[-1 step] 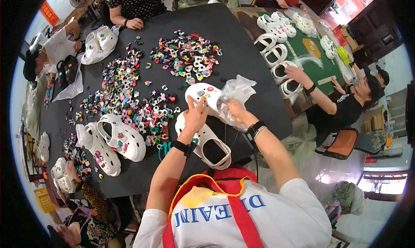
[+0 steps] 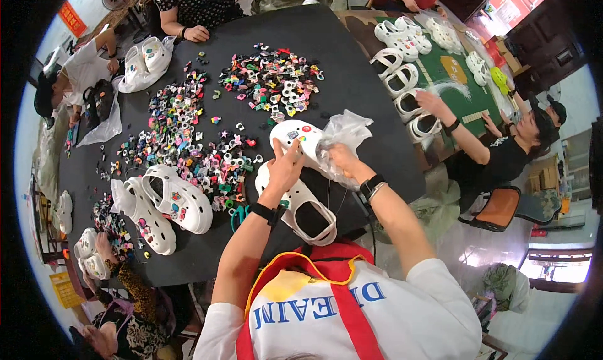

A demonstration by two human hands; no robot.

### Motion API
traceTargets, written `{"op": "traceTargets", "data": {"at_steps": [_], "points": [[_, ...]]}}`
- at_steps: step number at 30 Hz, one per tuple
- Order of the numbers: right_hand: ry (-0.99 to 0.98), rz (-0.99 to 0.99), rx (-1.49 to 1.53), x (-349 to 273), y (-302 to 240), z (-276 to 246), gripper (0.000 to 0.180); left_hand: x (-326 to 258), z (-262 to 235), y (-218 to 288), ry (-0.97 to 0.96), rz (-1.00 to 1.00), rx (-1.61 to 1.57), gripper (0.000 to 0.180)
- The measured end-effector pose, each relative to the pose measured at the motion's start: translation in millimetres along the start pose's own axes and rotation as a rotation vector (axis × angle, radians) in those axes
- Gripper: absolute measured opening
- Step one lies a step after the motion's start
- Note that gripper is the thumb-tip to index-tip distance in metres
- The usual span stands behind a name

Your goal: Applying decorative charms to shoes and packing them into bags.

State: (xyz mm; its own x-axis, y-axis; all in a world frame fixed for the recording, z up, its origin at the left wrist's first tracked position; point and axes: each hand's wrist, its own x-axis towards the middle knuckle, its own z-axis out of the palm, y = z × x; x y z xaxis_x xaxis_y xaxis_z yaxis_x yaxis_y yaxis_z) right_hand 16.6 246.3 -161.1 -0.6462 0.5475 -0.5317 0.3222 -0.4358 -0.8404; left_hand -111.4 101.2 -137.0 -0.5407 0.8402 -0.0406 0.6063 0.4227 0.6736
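Observation:
A white clog [image 2: 318, 140] with several colourful charms on its toe lies tilted in front of me, a crumpled clear plastic bag [image 2: 350, 130] bunched at its opening. My left hand [image 2: 286, 164] grips the toe part, fingertips against a charm. At the opening, my right hand [image 2: 342, 160] is closed around the clog and plastic; part of its fingers is hidden inside. Beneath my left wrist rests a second white clog [image 2: 319, 220], its toe partly covered by my hand and arm.
Loose charms lie in piles [image 2: 270, 80] across the black table [image 2: 383, 146]. To the left stand two decorated white clogs [image 2: 182, 203]. Co-workers sit around; one reaches a hand [image 2: 436, 105] toward white clogs [image 2: 402, 77] on the green table at right.

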Motion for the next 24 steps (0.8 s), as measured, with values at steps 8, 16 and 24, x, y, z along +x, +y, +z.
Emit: {"op": "traceTargets", "data": {"at_steps": [8,16,24], "points": [[0.118,-0.585,-1.435,-5.0,4.0,-0.1,0.017,2.6,-21.9,62.4,0.125,0.606,0.385,0.056],[-0.498,-0.527,-1.289,-61.4,-18.9,43.4,0.031,-29.9,-10.1,35.1,0.011,0.501,0.448,0.028],[0.497,-0.940,-1.135,-120.6,-77.5,-21.9,0.050,-0.4,11.0,65.7,0.045,0.632,0.617,0.017]]}}
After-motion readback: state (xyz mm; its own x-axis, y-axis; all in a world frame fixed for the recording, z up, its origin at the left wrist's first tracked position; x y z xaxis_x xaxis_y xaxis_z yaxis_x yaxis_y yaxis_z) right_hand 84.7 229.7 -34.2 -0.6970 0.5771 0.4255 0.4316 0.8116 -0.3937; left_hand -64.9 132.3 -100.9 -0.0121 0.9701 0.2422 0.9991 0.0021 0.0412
